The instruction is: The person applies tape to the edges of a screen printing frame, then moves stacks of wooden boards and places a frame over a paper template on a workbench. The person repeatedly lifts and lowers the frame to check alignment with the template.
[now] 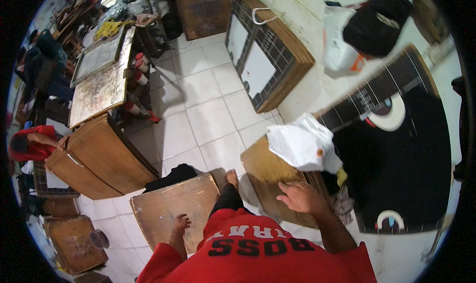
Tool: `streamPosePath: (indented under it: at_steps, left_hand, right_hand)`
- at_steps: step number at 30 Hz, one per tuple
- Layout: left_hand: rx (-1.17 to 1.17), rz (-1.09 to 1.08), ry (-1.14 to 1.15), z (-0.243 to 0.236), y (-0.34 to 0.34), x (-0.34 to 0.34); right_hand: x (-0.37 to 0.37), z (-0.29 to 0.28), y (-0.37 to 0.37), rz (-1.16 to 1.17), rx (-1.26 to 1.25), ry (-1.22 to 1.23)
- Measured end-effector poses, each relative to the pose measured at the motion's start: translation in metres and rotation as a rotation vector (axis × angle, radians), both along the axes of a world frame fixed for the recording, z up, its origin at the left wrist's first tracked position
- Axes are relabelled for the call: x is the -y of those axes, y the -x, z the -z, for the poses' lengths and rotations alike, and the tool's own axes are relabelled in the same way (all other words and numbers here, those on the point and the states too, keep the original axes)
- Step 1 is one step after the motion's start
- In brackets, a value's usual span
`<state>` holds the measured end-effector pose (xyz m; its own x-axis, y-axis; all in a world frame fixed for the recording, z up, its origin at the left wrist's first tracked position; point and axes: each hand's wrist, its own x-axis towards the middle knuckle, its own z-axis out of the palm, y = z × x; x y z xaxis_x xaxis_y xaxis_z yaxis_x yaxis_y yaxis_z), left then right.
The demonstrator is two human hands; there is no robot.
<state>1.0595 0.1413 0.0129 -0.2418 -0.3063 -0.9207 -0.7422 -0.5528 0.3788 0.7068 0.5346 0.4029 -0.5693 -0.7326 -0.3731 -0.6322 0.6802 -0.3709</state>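
My left hand (pixel 182 223) hangs at the left with its fingers apart and nothing in it, above a worn wooden board (pixel 173 201). My right hand (pixel 300 196), also empty, has its thumb and fingers spread over another wooden board (pixel 263 171). Just beyond the right hand, a white cloth (pixel 303 143), perhaps a shirt, lies bunched over that board and the edge of a black work surface (pixel 391 179). A crumpled grey rag (pixel 343 206) is beside my right forearm.
White tape rolls (pixel 388 115) sit on the black surface. Stacked boards lean by the wall (pixel 285 60); another stack (pixel 106 156) stands left. A person in red (pixel 32 141) is beside it. A screen frame (pixel 99 55) rests on a stained table. Bags (pixel 342 37) hang at right.
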Motion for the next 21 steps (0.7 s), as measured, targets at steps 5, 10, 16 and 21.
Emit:
streamPosePath:
  at_steps: [5,10,16,21]
  left_hand:
    - [-0.294,0.025,0.212,-0.061,0.141,0.075]
    - [-0.302,-0.108,0.313,-0.083,0.249,0.116]
    - [0.144,0.951,0.803,-0.042,0.291,0.117]
    - [0.009,0.908,0.692,-0.031,0.363,0.128]
  right_hand:
    - [0.072,-0.006,0.124,0.026,0.063,0.087]
    - [0.11,0.008,0.248,0.166,-0.006,0.114]
    - [0.128,0.099,0.431,0.547,-0.315,0.27]
    - [0.113,0.157,0.591,0.88,-0.549,0.13]
